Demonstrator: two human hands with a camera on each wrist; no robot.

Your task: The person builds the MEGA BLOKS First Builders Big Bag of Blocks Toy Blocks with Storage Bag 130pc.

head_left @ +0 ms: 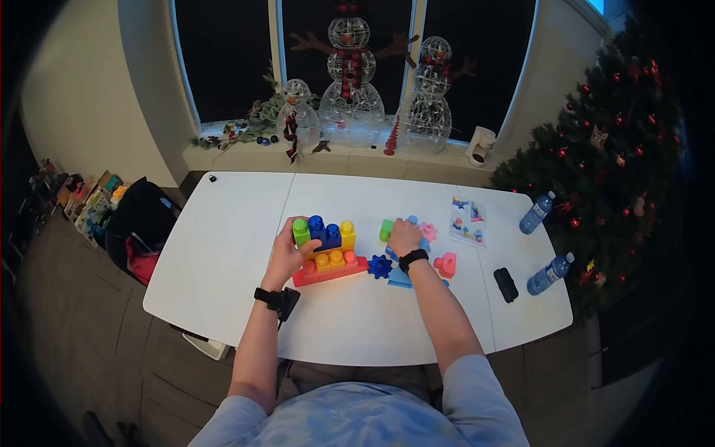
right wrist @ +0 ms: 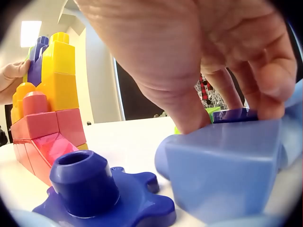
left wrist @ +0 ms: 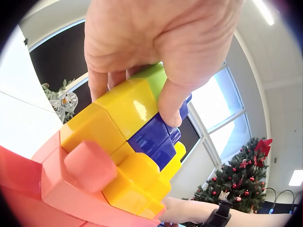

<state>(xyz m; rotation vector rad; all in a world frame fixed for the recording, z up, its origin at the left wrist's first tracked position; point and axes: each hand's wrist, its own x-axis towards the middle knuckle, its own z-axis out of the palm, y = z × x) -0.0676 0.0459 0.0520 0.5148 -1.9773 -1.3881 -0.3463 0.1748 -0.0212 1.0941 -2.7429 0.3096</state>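
Note:
A stepped block structure has a red base (head_left: pixel 331 275), yellow blocks (left wrist: pixel 128 106) above it, and dark blue and green blocks (head_left: pixel 300 232) at the top. The left hand (head_left: pixel 284 257) grips its upper left part, the thumb against a dark blue block (left wrist: pixel 152 137). Over a group of loose pieces to the right is the right hand (head_left: pixel 406 237), fingers bent downward. In the right wrist view its fingertips are at a light blue block (right wrist: pixel 222 165) and a dark blue piece (right wrist: pixel 234 115) behind it; the grip is partly hidden. A dark blue gear (right wrist: pixel 137 194) lies nearby.
Around the right hand lie a pink piece (head_left: pixel 445 265), a pink gear (head_left: pixel 427 232) and a green block (head_left: pixel 386 229). Farther right are a picture sheet (head_left: pixel 468 222), a black case (head_left: pixel 506 284) and two bottles (head_left: pixel 537 213). Snowman figures (head_left: pixel 350 74) stand behind the table.

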